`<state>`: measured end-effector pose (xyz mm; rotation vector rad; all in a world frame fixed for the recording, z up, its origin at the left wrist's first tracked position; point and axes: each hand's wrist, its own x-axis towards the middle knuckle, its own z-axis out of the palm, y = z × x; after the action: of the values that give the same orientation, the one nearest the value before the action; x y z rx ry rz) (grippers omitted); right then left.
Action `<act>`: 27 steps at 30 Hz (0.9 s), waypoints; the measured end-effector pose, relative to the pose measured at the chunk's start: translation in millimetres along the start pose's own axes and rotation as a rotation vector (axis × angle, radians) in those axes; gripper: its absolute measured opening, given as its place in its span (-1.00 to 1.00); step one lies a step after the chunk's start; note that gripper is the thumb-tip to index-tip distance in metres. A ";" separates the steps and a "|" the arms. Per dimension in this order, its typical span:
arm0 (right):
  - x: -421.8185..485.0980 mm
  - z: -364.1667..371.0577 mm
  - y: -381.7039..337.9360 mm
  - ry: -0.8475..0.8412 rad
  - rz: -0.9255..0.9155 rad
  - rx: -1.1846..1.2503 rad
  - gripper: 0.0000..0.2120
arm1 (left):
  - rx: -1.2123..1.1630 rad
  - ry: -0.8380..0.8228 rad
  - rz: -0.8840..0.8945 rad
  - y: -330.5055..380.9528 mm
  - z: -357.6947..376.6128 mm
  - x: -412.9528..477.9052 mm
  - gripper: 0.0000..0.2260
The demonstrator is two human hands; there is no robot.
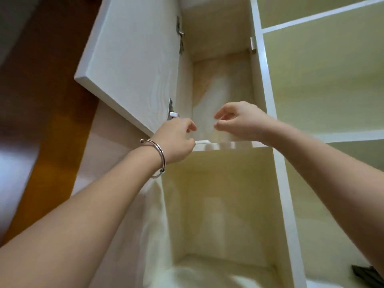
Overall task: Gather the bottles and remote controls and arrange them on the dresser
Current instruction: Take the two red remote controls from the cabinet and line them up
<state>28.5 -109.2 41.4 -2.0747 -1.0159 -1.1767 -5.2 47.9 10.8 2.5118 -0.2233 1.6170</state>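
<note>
Two hands reach up side by side into the upper compartment of a pale cabinet (220, 84), the left hand (176, 140) and the right hand (241, 121) both loosely curled with fingers apart and holding nothing. One small white object (201, 141), maybe a remote control though too blurred to tell, lies on the shelf edge (234, 146) just beside the left hand. One open door (133, 59) hangs at the left, one metal bracelet (159, 157) circles the left wrist, and one dark object (364, 274) lies at the lower right, well apart.
</note>
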 end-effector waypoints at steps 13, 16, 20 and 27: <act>51.8 41.2 -0.6 -0.480 0.118 -0.386 -0.60 | 0.042 -0.059 -0.096 -15.1 20.0 35.2 -0.62; 50.1 29.8 5.5 -0.411 0.158 -0.363 -0.62 | 0.081 -0.097 -0.120 -14.0 20.0 48.4 -0.64; 51.4 11.4 11.6 -0.329 0.213 -0.427 -0.60 | 0.273 -0.226 -0.145 -12.8 20.6 69.0 -0.83; 57.4 -6.5 8.7 -0.371 0.367 -0.371 -0.61 | 0.553 -0.558 -0.125 1.4 25.4 88.9 -0.65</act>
<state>51.7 -99.2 94.0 -2.7019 -0.5500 -0.8552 53.4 37.3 81.5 3.2671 0.3737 0.9881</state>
